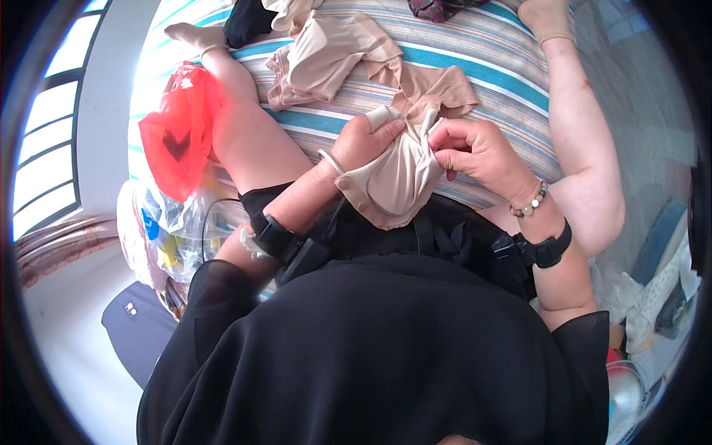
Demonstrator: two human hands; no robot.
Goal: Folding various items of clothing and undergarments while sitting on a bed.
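Observation:
My left hand [362,139] is closed on the upper left edge of a beige garment [392,183], thumb on top of the fabric. My right hand [473,153] pinches the same garment's right edge between thumb and fingers. The cloth looks like a moulded-cup bra and hangs gathered between both hands over my lap. Just beyond my hands lies a darker beige garment [453,92] that touches or joins the held one; which, I cannot tell. Another beige garment with a smooth cup [314,61] rests crumpled farther up on the striped bedsheet [495,78].
A red plastic bag [181,133] lies by my left leg, with clear plastic bags [178,228] below it. Black cloth [250,22] and dark patterned cloth [439,8] lie at the bed's far side. A fan [626,395] stands at lower right.

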